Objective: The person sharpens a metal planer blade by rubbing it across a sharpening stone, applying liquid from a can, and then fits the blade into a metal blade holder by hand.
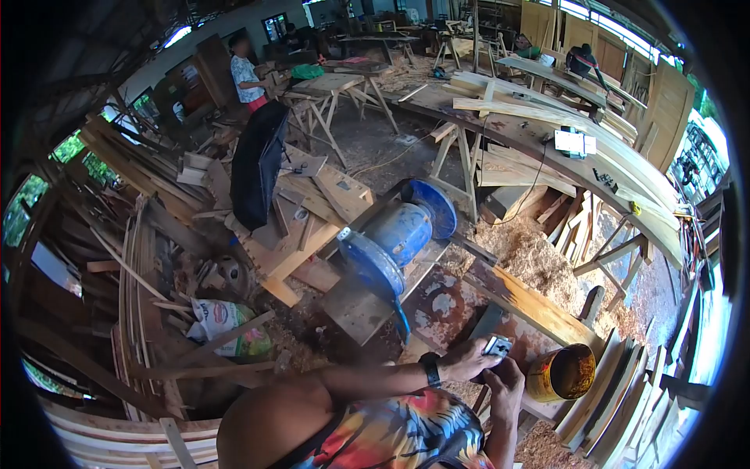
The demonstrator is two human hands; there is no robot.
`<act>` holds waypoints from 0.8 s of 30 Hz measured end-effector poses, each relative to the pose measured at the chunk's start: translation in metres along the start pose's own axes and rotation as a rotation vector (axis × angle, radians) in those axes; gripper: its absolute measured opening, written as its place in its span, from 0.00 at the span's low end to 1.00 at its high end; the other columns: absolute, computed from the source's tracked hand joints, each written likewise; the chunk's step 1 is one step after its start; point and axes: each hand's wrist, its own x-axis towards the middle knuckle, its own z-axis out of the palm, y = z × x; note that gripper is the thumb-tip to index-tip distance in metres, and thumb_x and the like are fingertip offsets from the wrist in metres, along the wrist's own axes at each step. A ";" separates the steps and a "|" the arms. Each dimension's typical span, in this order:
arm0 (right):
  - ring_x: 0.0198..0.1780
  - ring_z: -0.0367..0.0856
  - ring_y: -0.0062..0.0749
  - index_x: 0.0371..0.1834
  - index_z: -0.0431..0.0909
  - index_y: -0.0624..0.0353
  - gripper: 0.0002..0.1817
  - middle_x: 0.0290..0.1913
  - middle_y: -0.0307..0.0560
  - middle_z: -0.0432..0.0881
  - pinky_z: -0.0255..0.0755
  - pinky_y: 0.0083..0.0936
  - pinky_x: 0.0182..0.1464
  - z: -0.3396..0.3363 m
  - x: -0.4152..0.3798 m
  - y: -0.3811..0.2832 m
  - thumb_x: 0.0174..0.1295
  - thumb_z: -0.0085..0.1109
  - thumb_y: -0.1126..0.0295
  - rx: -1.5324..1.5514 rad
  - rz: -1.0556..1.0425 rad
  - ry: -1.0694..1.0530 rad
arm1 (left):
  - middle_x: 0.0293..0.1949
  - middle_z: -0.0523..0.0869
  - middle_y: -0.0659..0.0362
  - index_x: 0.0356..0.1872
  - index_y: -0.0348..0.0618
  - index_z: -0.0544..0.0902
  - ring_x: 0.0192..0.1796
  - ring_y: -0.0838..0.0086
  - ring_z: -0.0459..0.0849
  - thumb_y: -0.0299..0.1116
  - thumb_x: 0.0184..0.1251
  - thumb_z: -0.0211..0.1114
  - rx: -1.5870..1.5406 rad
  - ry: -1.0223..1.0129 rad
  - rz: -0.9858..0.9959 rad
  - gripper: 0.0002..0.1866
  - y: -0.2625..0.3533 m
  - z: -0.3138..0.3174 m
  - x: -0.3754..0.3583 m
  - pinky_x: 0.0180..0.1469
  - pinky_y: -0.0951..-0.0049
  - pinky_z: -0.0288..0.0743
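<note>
My left hand (464,361), with a black watch (430,369) on its wrist, is closed around a small silver metal piece (497,346) whose exact kind I cannot make out. Just below it, my right hand (506,384) has its fingers curled near the same piece; what they grip, if anything, is hidden. Right of both hands stands a yellow, stained bucket (539,381) with a dark inside. Ahead of me is a blue bench grinder (398,234) with a round guard at each end.
A wooden workbench (344,191) piled with offcuts lies beyond the grinder. Long boards (625,180) rest on trestles at right, above wood shavings (531,254). A printed sack (223,320) sits at left. One person (246,78) stands at back left, another (582,61) bends at back right.
</note>
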 end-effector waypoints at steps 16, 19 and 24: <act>0.43 0.82 0.27 0.43 0.81 0.66 0.12 0.41 0.44 0.85 0.76 0.27 0.50 -0.021 -0.002 0.014 0.57 0.70 0.77 0.203 0.062 0.337 | 0.51 0.86 0.59 0.63 0.34 0.76 0.50 0.80 0.84 0.32 0.76 0.65 -0.114 -0.146 -0.016 0.20 0.008 0.004 -0.008 0.52 0.77 0.80; 0.46 0.83 0.27 0.44 0.82 0.64 0.13 0.42 0.44 0.86 0.76 0.28 0.54 -0.025 -0.003 0.025 0.56 0.72 0.77 0.182 0.150 0.302 | 0.51 0.86 0.60 0.61 0.36 0.78 0.49 0.81 0.85 0.31 0.75 0.66 -0.081 -0.187 -0.212 0.18 0.013 -0.007 -0.011 0.52 0.76 0.82; 0.47 0.83 0.27 0.53 0.80 0.63 0.18 0.45 0.42 0.87 0.75 0.29 0.55 -0.015 -0.008 0.012 0.59 0.68 0.81 0.420 0.075 0.361 | 0.51 0.86 0.58 0.59 0.37 0.78 0.50 0.75 0.86 0.30 0.71 0.69 -0.296 -0.120 -0.120 0.19 0.019 0.006 -0.013 0.53 0.72 0.83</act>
